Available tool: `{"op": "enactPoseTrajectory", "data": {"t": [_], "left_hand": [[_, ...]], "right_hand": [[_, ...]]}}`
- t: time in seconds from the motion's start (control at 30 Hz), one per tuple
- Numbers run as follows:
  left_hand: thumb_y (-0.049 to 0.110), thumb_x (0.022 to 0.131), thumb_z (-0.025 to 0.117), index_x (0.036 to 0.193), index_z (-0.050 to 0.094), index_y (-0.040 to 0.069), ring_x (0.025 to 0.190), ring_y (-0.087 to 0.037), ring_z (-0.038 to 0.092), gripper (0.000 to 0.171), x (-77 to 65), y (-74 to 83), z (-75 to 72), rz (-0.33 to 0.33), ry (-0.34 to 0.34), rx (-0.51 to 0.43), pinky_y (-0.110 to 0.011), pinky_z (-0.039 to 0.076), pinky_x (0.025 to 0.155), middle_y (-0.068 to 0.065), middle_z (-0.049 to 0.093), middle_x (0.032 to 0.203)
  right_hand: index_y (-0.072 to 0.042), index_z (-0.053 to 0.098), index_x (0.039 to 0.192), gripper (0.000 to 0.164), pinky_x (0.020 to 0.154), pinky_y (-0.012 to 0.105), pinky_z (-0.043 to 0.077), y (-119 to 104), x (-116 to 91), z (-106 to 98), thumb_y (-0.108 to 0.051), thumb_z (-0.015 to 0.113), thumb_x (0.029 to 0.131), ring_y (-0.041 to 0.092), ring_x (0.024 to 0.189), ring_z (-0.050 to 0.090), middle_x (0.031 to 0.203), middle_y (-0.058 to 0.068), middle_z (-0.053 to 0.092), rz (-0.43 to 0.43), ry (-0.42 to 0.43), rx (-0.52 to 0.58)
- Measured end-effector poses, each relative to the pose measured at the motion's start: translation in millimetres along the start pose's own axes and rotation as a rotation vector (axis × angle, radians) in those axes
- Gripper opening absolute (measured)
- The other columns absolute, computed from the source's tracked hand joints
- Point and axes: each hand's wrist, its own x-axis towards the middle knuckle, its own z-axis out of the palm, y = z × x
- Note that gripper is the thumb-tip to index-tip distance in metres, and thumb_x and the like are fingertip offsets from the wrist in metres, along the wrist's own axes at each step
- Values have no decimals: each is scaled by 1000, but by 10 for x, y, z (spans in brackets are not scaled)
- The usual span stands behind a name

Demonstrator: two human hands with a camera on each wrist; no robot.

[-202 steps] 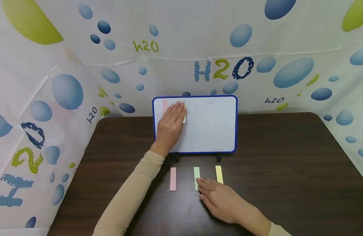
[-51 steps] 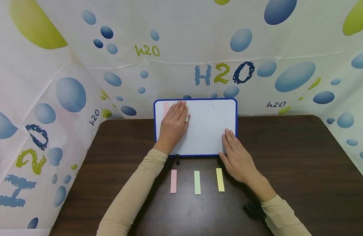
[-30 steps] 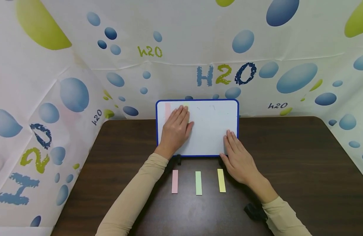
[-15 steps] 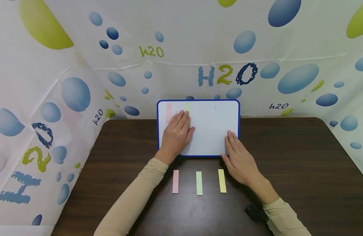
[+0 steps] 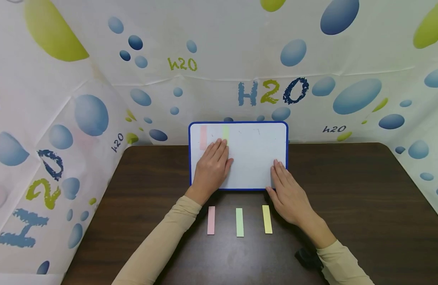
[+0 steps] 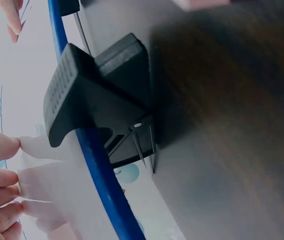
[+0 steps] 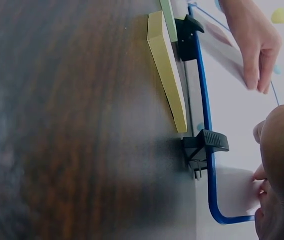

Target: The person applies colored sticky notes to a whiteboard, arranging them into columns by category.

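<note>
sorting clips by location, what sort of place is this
Probably an indoor tabletop workspace, perhaps curtained off for filming: a patterned sheet hangs behind and beside the dark table, with a whiteboard propped on it.

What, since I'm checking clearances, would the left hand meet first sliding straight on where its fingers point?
Probably the green strip on the whiteboard; in the head view the left hand overlaps that strip's lower part, though contact is unclear. The blue rim lies beyond.
</note>
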Motion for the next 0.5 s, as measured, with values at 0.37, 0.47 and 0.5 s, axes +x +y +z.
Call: {"op": "enactPoseTrajectory", "data": {"t": [0.37, 0.47, 0.5], "left_hand": [[25, 98, 69, 130, 68, -2, 133, -31, 60, 41, -7, 7, -27, -19, -30, -21, -42, 44, 118, -16, 65, 139], [24, 97, 70, 129, 68, -2, 133, -31, 60, 41, -13, 9, -29, -26, -20, -33, -43, 44, 117, -17, 65, 139], [23, 97, 71, 129, 68, -2, 133, -31, 60, 41, -16, 9, -28, -30, -16, -38, -43, 44, 117, -17, 65, 139]], "right_hand": [[2, 21, 160, 69, 131, 46, 19, 0, -18, 4, -33, 47, 107, 31, 160, 14, 172, 15, 11, -12, 35, 14], [2, 22, 160, 69, 128, 51, 25, -9, -18, -7, -33, 47, 107, 31, 160, 15, 172, 15, 12, -17, 37, 18], [2, 22, 160, 69, 127, 52, 26, -11, -18, -9, -33, 47, 106, 31, 160, 15, 172, 15, 13, -18, 37, 21]]}}
